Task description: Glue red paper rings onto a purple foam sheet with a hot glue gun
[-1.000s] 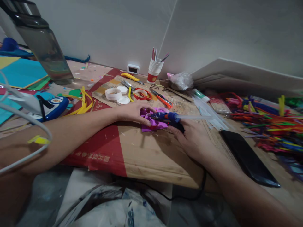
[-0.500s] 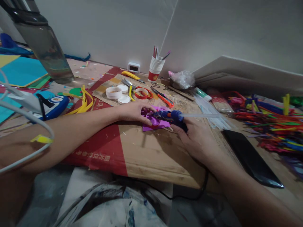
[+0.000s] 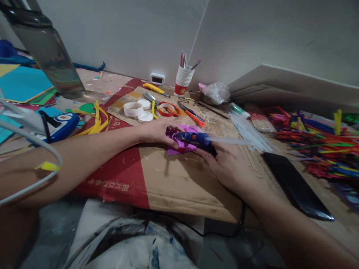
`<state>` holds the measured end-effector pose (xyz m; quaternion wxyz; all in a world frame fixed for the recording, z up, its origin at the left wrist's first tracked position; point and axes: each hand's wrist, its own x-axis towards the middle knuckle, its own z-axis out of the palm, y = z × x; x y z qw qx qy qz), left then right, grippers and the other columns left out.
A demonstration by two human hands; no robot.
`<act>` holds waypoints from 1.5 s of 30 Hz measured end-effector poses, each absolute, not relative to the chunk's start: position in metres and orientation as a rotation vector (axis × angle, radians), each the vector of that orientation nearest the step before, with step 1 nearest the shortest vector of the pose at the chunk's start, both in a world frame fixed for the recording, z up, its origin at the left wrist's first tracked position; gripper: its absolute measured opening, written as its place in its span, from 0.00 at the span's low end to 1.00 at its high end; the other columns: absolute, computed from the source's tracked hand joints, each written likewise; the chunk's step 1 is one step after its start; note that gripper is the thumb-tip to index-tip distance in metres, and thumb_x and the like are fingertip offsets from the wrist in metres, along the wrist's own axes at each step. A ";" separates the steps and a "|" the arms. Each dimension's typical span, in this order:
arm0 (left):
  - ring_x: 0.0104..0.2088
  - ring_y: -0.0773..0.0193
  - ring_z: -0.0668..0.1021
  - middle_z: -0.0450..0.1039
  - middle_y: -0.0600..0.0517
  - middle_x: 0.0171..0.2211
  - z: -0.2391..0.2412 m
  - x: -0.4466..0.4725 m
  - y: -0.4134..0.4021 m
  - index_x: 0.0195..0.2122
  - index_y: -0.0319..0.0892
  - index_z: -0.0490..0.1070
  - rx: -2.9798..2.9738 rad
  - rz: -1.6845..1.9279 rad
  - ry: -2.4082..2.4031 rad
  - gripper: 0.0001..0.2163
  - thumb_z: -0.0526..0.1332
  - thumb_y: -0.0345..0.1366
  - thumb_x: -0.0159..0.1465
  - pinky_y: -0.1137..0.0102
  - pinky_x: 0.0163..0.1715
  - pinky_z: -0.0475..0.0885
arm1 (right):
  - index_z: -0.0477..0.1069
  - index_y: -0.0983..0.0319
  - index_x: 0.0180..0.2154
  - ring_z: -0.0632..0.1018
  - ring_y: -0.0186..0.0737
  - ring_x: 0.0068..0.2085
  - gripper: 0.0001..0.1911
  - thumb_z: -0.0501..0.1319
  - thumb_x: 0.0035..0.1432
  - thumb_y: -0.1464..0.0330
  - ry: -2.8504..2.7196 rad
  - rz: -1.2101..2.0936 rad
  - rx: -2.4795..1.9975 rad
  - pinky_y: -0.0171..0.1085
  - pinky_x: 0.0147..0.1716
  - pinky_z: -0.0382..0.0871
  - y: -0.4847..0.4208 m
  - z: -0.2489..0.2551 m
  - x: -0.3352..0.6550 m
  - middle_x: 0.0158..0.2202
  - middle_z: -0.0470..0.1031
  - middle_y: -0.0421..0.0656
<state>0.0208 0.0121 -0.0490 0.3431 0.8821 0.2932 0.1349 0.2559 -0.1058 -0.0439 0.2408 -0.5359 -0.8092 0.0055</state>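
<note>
My left hand [image 3: 157, 131] lies on a purple foam piece [image 3: 179, 146] on the brown and red cardboard [image 3: 168, 179], its fingers pressed down on the purple edge. My right hand [image 3: 228, 166] grips a blue glue gun [image 3: 196, 139]. A clear glue stick pokes out of the gun's back toward the right. The nozzle points left at the purple piece, close to my left fingertips. A black cord [image 3: 224, 233] runs from the gun off the near edge.
Rolls of tape [image 3: 134, 108], a red tape ring [image 3: 167, 110], an orange cutter [image 3: 195, 117] and a paper cup with pens [image 3: 183, 80] lie behind. Colourful pipe cleaners [image 3: 314, 142] pile at right beside a black phone [image 3: 294, 185]. A water bottle [image 3: 46, 52] stands far left.
The glue gun's nozzle has shifted slightly left over the purple piece. My left hand stays in place.
</note>
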 end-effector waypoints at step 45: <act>0.35 0.62 0.72 0.73 0.53 0.34 -0.051 0.020 0.011 0.49 0.47 0.79 2.328 0.367 0.794 0.24 0.72 0.49 0.53 0.69 0.37 0.63 | 0.73 0.59 0.36 0.79 0.51 0.34 0.09 0.57 0.66 0.62 -2.211 0.028 -1.515 0.44 0.34 0.70 -0.107 -0.035 0.260 0.32 0.79 0.49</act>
